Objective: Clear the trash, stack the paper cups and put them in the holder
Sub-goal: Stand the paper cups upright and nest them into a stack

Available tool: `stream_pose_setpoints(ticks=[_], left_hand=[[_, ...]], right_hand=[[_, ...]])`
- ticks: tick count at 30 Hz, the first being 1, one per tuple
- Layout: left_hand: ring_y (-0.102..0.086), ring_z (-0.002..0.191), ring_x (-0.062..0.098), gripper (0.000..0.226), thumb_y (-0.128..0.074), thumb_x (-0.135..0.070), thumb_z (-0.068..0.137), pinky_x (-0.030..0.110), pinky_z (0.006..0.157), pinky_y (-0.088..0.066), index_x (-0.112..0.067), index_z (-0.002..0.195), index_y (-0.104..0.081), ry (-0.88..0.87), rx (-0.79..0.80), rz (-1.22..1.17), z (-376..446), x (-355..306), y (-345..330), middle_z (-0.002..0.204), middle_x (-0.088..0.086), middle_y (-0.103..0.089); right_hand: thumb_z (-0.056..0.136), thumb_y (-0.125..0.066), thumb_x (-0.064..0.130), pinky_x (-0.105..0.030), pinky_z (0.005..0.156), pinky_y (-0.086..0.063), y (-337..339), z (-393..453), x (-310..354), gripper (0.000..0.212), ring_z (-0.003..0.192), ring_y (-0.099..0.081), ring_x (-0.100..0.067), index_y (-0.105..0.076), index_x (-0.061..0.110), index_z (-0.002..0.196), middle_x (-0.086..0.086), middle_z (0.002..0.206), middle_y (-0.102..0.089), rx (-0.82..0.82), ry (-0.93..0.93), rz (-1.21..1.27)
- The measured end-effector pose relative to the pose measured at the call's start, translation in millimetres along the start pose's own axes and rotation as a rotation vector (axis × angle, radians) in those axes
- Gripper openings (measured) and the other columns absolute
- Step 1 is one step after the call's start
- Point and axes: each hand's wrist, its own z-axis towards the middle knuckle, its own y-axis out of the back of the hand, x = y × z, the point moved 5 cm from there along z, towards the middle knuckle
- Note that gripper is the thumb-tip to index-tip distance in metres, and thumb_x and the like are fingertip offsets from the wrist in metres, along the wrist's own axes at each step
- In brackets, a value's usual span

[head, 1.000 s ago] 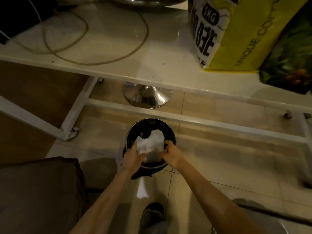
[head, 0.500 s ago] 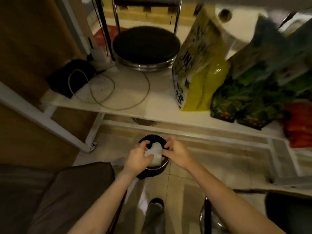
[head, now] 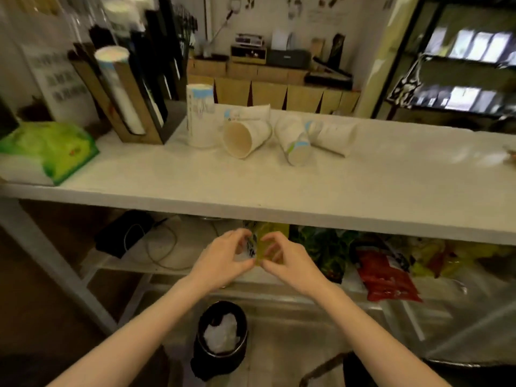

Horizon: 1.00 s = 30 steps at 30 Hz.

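Note:
Crumpled white trash (head: 222, 335) lies inside the small black bin (head: 205, 358) on the floor. My left hand (head: 223, 259) and my right hand (head: 287, 262) are raised side by side in front of the table edge, fingers curled apart, holding nothing. On the white table (head: 279, 188) one paper cup (head: 199, 118) stands upside down. Several more cups lie on their sides: one with its mouth toward me (head: 245, 136), another (head: 294, 143), and a third (head: 333, 136). The wooden cup holder (head: 134, 96) at the back left holds a cup stack (head: 118, 88).
A green tissue pack (head: 49, 149) lies on the table's left end. The lower shelf carries a cable (head: 156, 247), a yellow bag (head: 268, 233), green bags (head: 326, 250) and a red bag (head: 385, 275). Dark shelving (head: 460, 65) stands at the right.
Both hands let go of the white trash, which now sits in the bin, and rose to table-edge height. The view lifted from the floor to the table top.

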Motion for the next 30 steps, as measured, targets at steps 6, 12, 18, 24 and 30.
stream_pose_setpoints(ticks=[6,12,18,24,30], left_hand=[[-0.058,0.090,0.010,0.045,-0.062,-0.036,0.078,0.033,0.082,-0.052,-0.027,0.119,-0.047,-0.124,-0.128,-0.003,31.9,-62.5,58.4,0.105,-0.003,-0.059],[-0.053,0.090,0.010,0.053,-0.066,-0.039,0.074,0.031,0.080,-0.050,-0.024,0.121,-0.047,-0.161,-0.288,0.028,86.7,-78.6,97.6,0.109,-0.003,-0.057],[-0.048,0.109,0.014,0.058,-0.068,-0.039,0.072,0.031,0.091,-0.045,-0.025,0.123,-0.045,-0.181,-0.341,0.104,144.2,-76.3,123.4,0.125,-0.002,-0.051],[-0.041,0.121,0.020,0.073,-0.070,-0.048,0.066,0.035,0.097,-0.039,-0.021,0.128,-0.039,-0.103,-0.351,0.230,190.2,-54.1,134.0,0.132,0.002,-0.044],[-0.024,0.135,0.025,0.094,-0.069,-0.056,0.062,0.041,0.108,-0.029,-0.026,0.137,-0.021,0.043,-0.346,0.322,215.2,-17.3,111.7,0.148,0.004,-0.024]], right_hand=[[0.080,-0.064,0.029,-0.030,0.076,-0.052,81.1,6.6,44.0,0.038,0.081,-0.062,-0.012,-0.048,0.028,0.114,0.001,0.098,-0.063,-0.172,0.068,0.023],[0.078,-0.066,0.033,-0.032,0.076,-0.050,131.0,44.5,68.4,0.046,0.081,-0.061,-0.014,-0.046,0.026,0.118,0.001,0.102,-0.061,-0.317,0.120,-0.041],[0.077,-0.066,0.033,-0.039,0.080,-0.053,160.9,94.4,62.3,0.048,0.082,-0.061,-0.015,-0.045,0.025,0.119,0.005,0.100,-0.057,-0.416,0.082,-0.079],[0.075,-0.068,0.035,-0.041,0.080,-0.052,186.2,141.0,39.1,0.053,0.084,-0.060,-0.018,-0.044,0.021,0.121,-0.001,0.108,-0.059,-0.488,-0.009,-0.095],[0.070,-0.066,0.049,-0.042,0.085,-0.050,194.9,183.0,8.1,0.073,0.110,-0.057,-0.022,-0.037,0.019,0.131,-0.003,0.131,-0.052,-0.460,-0.203,-0.106]])
